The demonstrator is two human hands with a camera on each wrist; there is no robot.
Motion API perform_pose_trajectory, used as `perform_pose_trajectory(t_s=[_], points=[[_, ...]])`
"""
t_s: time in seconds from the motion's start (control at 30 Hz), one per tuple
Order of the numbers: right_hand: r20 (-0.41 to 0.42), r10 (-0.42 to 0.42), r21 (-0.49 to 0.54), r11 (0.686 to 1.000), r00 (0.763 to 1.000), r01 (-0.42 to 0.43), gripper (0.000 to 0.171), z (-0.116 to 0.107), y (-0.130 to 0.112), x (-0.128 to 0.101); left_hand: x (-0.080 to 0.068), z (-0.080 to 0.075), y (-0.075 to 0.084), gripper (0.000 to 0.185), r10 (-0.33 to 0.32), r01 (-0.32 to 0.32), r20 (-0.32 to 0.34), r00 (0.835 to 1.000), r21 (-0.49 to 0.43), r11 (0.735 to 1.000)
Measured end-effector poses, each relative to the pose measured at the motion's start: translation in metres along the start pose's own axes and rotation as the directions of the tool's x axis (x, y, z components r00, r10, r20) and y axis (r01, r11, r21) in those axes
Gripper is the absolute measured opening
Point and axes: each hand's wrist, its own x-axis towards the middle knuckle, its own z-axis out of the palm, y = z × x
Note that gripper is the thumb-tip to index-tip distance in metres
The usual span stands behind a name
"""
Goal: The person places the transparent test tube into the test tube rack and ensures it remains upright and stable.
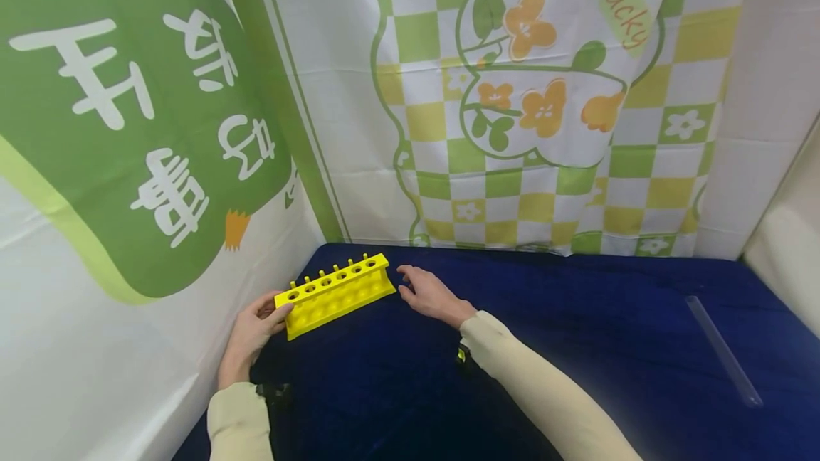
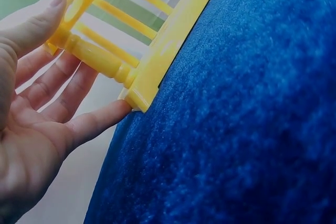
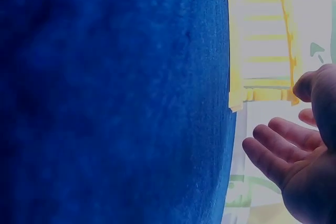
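A yellow test tube rack [image 1: 336, 296] with a row of round holes and upright pegs stands on the dark blue cloth at the left. My left hand [image 1: 252, 333] grips its near left end. In the left wrist view, the thumb [image 2: 44, 17] lies against the top plate of the rack [image 2: 152, 66], and the fingers reach around the end post, one touching the base. Just off the far right end is my right hand [image 1: 432, 295], its fingers loosely bent and holding nothing. The right wrist view shows this hand [image 3: 299, 150] close to the rack's end [image 3: 262, 95].
A clear tube [image 1: 724, 351] lies on the blue cloth [image 1: 576, 333] at the far right. A white and green printed curtain [image 1: 147, 162] rises along the left side, close to my left hand. Another patterned curtain [image 1: 544, 183] hangs behind the table.
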Motion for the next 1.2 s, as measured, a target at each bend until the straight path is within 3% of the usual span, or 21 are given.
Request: perform_pose_trajectory(t_s=[1.2], points=[[-0.123,-0.017,0.08,0.996,0.992,0.027,0.045,0.019,-0.013,0.017,0.001,0.0,-0.002,0.061,0.007,-0.008,-0.013,1.0,-0.041,0.999]])
